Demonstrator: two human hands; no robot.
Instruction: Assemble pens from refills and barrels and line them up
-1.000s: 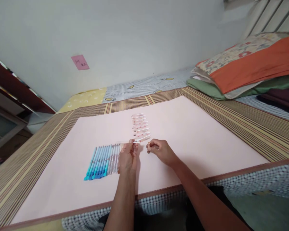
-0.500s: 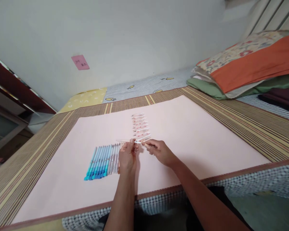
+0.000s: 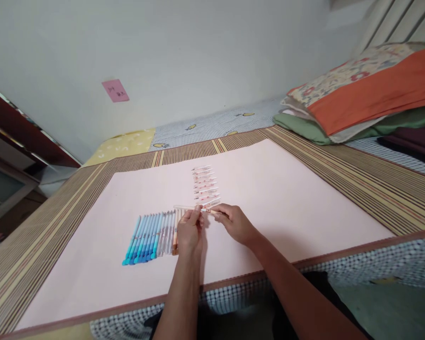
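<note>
**Pen [image 3: 186,207] between left hand [image 3: 190,229] and right hand [image 3: 234,222]**

The left hand pinches the middle, the right hand grips one end. Blue pens [image 3: 143,238] lie left of the left hand, brown pens [image 3: 176,233] just beside it; thin sticks [image 3: 206,182] lie beyond both.

Over there the right hand [image 3: 235,224] has closed in, and its peach pen piece [image 3: 211,211] now meets the left hand's [image 3: 191,230] pale pen [image 3: 186,207].
</note>
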